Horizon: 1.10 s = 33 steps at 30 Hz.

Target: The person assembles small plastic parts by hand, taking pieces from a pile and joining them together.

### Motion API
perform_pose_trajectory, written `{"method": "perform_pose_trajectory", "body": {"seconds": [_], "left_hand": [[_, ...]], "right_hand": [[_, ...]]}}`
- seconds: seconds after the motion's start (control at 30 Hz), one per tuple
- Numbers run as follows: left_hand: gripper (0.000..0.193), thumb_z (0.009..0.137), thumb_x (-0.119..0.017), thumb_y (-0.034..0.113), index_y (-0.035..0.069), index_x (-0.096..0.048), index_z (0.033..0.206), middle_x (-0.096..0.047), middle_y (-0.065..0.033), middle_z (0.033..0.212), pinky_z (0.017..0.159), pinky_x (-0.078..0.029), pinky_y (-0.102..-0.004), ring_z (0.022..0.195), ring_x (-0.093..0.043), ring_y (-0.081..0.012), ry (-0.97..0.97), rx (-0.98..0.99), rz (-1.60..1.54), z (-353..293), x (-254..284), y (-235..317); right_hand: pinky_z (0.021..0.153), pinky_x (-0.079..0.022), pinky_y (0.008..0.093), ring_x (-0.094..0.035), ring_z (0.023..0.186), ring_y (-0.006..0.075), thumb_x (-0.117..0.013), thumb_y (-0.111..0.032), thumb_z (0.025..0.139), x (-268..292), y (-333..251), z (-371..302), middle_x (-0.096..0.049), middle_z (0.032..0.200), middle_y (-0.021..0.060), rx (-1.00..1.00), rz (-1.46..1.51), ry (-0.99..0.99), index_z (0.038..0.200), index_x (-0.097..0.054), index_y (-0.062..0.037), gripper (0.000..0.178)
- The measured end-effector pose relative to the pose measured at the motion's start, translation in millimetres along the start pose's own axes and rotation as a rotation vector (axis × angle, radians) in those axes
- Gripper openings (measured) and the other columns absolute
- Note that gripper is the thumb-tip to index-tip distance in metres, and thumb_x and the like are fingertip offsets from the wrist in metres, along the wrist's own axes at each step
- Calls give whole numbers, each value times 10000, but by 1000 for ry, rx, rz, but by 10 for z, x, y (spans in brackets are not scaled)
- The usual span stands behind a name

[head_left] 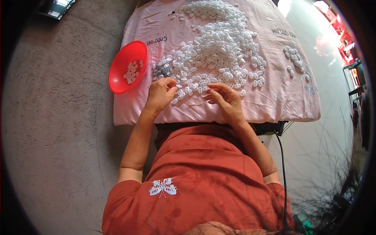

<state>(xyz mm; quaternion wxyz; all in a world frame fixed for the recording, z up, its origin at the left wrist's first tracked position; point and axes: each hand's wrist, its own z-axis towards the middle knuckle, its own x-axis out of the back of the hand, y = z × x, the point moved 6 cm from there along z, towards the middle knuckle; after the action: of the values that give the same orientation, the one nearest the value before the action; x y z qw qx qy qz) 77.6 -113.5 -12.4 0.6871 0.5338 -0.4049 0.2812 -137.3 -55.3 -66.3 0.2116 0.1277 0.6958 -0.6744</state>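
A wide heap of small white plastic oval pieces with two holes (219,43) spreads over the pink cloth. At its near left edge lies a small pile of dark grey bits (162,70), too fine to name. My left hand (159,95) is just below that pile, fingers curled together; whatever they hold is hidden. My right hand (227,101) hovers at the heap's near edge, thumb and fingers drawn together at the tips. Anything between them is too small to make out. Loose white pieces lie between the two hands.
To the left, a red bowl (114,74) holds several white pieces. A separate cluster of pieces (293,56) sits at the right on the pink cloth (282,105). A black cable (282,156) hangs beside my right arm. A dark-screened device (56,8) is at the far left.
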Motion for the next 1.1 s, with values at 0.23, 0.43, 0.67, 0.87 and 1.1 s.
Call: {"method": "perform_pose_trajectory", "body": {"seconds": [0.23, 0.43, 0.67, 0.87, 1.1], "left_hand": [[278, 768, -683, 76, 26, -640, 1037, -654, -106, 807, 674, -519, -330, 707, -650, -221, -7, -55, 74, 190, -252, 136], [243, 812, -620, 16, 15, -644, 1053, -653, -112, 860, 670, -513, -304, 730, -647, -195, 71, -221, -74, 271, -234, 347], [155, 810, -682, 108, -8, -675, 913, -672, -88, 773, 634, -495, -266, 675, -626, -139, -167, 76, -35, 42, -39, 151], [166, 777, -705, 127, -4, -658, 868, -650, -82, 725, 619, -490, -275, 643, -606, -126, -219, 22, -66, -67, -197, 176], [118, 774, -677, 140, 42, -659, 837, -643, -124, 788, 664, -507, -373, 708, -639, -285, 70, -139, -52, 243, -304, 329]], "right_hand": [[975, -428, 286, -537, 1179, 177, -574, 4, 900, -36, -103, -35, -571, 1256, 105, 285, -452, -26, 1183, -591, -2, 283], [1016, -395, 307, -505, 1231, 217, -582, -16, 888, -22, -165, -36, -494, 1365, 124, 405, -610, 20, 1196, -594, -25, 308], [994, -414, 287, -538, 1184, 187, -571, -11, 910, 23, 1, -34, -545, 1280, 116, 220, -172, -38, 1163, -594, 7, 255], [915, -467, 274, -598, 1088, 180, -594, -9, 896, -96, -32, -36, -626, 1140, 110, 187, -430, -52, 1137, -604, 10, 241], [866, -506, 350, -599, 1117, 301, -686, -72, 830, -80, -166, -62, -561, 1283, 169, 438, -666, 42, 1128, -629, -69, 303]]}}
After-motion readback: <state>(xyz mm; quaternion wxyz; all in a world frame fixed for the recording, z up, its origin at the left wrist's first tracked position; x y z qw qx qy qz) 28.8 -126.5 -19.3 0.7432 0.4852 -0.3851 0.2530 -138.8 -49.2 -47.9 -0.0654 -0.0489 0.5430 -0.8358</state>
